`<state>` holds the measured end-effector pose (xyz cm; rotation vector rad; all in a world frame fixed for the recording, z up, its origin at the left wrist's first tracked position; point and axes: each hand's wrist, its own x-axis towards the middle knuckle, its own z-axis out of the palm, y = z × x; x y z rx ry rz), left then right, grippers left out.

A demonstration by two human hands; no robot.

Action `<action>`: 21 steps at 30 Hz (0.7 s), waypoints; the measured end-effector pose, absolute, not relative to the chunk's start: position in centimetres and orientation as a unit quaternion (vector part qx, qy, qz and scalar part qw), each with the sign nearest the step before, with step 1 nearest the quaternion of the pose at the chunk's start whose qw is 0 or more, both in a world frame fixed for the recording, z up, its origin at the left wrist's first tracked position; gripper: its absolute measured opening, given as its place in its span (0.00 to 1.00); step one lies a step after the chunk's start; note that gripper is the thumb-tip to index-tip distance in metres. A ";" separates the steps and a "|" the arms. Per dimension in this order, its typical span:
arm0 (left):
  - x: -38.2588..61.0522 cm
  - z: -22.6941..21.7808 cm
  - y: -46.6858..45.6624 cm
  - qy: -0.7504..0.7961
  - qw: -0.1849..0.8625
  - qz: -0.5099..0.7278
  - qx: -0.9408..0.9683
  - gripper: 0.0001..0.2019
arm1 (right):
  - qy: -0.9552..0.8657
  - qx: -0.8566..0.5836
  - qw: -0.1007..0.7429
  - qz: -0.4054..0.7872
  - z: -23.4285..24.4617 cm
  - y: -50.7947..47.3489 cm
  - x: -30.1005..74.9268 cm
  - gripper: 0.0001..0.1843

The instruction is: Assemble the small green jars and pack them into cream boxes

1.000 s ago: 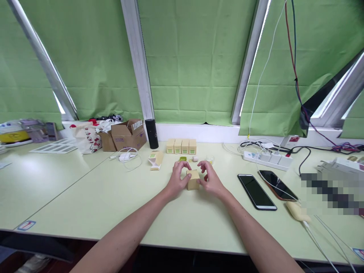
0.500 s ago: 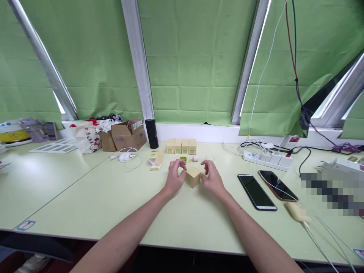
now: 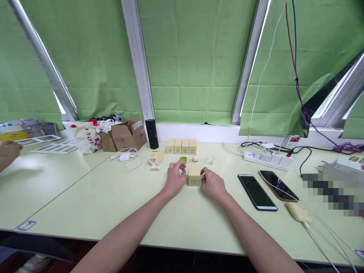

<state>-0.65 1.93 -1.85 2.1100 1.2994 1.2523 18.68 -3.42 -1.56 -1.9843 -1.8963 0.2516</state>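
A small tan cardboard box (image 3: 194,176) with a green-edged label sits upright on the table, its label facing me. My left hand (image 3: 175,177) rests just left of it, fingers loosely bent and apart from the box, holding nothing. On the other side, my right hand (image 3: 213,183) is close to the box with bent fingers and nothing visible in them; a narrow gap shows. Beyond the hands lie a green tray-like piece (image 3: 183,159), a small pale pink-white piece (image 3: 195,159) and a clear round container (image 3: 210,160) with something yellow in it.
Several matching boxes (image 3: 181,146) stand in a row behind. An opened carton (image 3: 156,160) lies left, near a black bottle (image 3: 151,134) and a white charger (image 3: 125,156). Two phones (image 3: 257,192) and a power strip (image 3: 267,160) are right. Another person's hand (image 3: 10,153) is far left.
The box has turned so its label faces me, and both hands have come slightly away from it. The clear container now shows fully. Another person's hand has entered at far left.
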 end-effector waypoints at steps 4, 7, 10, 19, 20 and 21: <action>-0.7 -2.0 2.2 0.475 0.178 0.431 0.746 0.13 | -0.675 -0.710 0.182 0.086 -1.6 -3.3 18.7 0.17; -0.8 -1.7 1.9 0.462 0.202 0.437 0.745 0.10 | -0.677 -0.709 0.179 0.079 -1.8 -3.2 18.7 0.16; -0.9 -1.1 1.3 0.425 0.231 0.447 0.752 0.09 | -0.677 -0.709 0.180 0.077 -1.8 -3.2 18.6 0.16; -0.4 1.0 0.5 0.355 0.141 0.335 0.861 0.27 | -0.679 -0.707 0.184 0.079 -1.6 -3.5 18.4 0.15; -0.2 1.3 0.6 0.350 0.132 0.320 0.870 0.27 | -0.679 -0.706 0.184 0.078 -1.6 -3.5 18.3 0.15; 0.0 1.6 0.7 0.346 0.125 0.306 0.878 0.28 | -0.679 -0.706 0.185 0.077 -1.6 -3.5 18.3 0.15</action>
